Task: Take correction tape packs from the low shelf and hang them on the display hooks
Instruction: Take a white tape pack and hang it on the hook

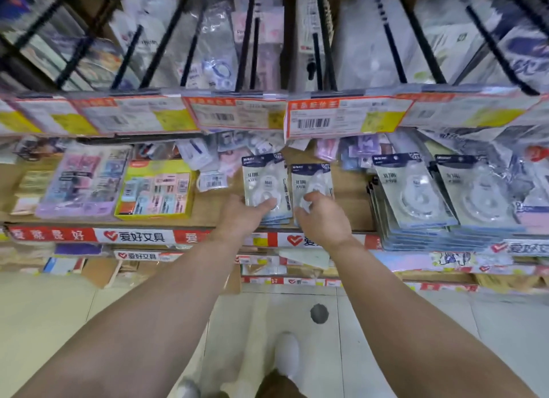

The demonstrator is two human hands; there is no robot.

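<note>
Two hands: both reach over the low shelf [208, 210], one on each small pile of packs.
Left hand [242, 216]: fingers curled round the left pack [264, 177], thumb on its front.
Right hand [322, 219]: fingers bent, pinching the right pack [310, 180] at its lower end.
Packs: flat on the shelf, side by side.
Taller piles [416, 201]: further right, same shelf.
Hooks [322, 35]: black, overhead, above the price tags [341, 118].

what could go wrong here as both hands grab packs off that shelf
The left hand and right hand each grip a small stack of correction tape packs; slick packs could fan out and drop. Lifting them may also snag the price tags hanging just above.
</note>
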